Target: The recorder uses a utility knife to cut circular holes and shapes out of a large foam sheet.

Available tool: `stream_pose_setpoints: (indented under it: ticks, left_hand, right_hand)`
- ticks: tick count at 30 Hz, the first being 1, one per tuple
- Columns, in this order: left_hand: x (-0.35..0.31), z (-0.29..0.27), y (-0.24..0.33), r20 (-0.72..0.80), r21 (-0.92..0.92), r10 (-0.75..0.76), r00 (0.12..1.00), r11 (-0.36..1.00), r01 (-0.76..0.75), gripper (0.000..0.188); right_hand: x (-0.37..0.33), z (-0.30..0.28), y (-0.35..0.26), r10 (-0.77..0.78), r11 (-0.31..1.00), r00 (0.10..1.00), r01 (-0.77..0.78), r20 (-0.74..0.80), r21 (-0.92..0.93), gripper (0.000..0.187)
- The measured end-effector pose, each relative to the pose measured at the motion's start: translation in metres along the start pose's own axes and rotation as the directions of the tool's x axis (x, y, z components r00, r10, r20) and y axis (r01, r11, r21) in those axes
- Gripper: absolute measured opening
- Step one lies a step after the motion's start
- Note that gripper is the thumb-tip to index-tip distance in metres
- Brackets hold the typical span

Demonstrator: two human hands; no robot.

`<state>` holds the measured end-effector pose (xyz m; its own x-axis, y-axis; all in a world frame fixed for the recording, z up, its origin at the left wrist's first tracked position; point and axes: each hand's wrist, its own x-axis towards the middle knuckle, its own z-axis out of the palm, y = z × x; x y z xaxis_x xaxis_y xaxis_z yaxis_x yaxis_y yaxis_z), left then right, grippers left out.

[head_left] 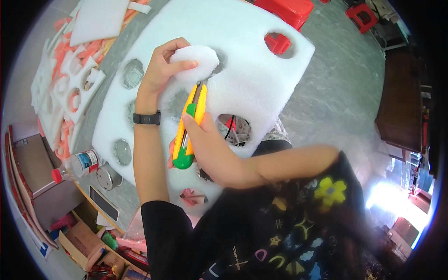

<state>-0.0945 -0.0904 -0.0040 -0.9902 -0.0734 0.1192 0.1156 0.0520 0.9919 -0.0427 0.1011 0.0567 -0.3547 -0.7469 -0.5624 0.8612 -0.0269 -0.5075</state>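
Observation:
A large white foam sheet (254, 84) with several round holes lies across the table in front of me. Between the thumb and fingers of my left hand (163, 67) is a round white foam disc (198, 60), held at the edge of a hole in the sheet. My right hand (205, 144) is wrapped around a yellow and green utility knife (189, 126). The knife points away from me, its tip just below the foam disc. I cannot tell whether the blade touches the foam. A dark band sits on my left wrist.
White and orange foam scraps (74, 88) are heaped at the far left. Nearer stand a plastic bottle (79, 165) with a red cap, a round tin (108, 178) and a phone (103, 203). A cardboard box (81, 242) is below them. Red stools (289, 11) stand beyond the sheet.

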Motion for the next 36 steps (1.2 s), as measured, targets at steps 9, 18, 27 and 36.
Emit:
stream_pose_setpoints:
  ticks: [9,18,27,36]
  left_hand:
    - [-0.001,0.0,0.0,-0.006,0.021,0.001,1.0,1.0,-0.001,0.019]
    - [-0.002,0.001,0.002,-0.047,0.015,-0.036,0.998,0.999,0.037,0.019]
    - [-0.002,0.001,0.004,-0.09,0.005,-0.034,0.995,0.999,0.035,0.019]
    - [-0.009,-0.014,-0.006,-0.46,-0.381,-0.096,0.883,0.919,-0.099,0.031]
  right_hand:
    - [-0.007,-0.011,-0.005,0.009,0.997,0.999,-0.006,0.033,-0.074,0.021]
    - [-0.003,-0.022,-0.002,-0.004,0.998,0.997,0.009,0.076,-0.06,0.021]
    - [0.003,-0.028,0.006,-0.066,0.996,0.995,0.07,0.08,-0.047,0.022]
    - [0.025,-0.033,0.011,-0.127,0.988,0.983,0.137,0.135,-0.07,0.022]
